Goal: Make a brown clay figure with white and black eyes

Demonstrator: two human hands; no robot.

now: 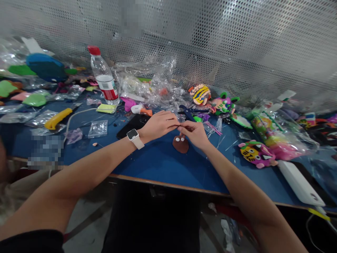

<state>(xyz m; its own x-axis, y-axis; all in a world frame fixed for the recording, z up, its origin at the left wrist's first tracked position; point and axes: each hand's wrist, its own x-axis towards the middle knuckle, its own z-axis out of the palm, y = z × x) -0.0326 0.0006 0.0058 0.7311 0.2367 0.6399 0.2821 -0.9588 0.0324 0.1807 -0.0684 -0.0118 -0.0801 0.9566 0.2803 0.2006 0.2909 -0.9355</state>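
Lying just below frame centre: brown clay (180,147) with two white dots (177,139), flat on the blue tabletop (158,168).
Left hand (159,123): fingers drawn together at the tips, above the clay in the frame; anything pinched is too small to tell.
Right hand (196,134): thumb and forefinger closed in a pinch, tips beside the left's; hold likewise unclear.
Pinch: light, even pressure should suit soft clay, palm kept off the dots.
Upper left: red-capped bottle (107,84).

A brown, clay-like piece (180,146) — rounded, with two white dots (177,139) side by side near its far end — lies on the blue tabletop (158,169).
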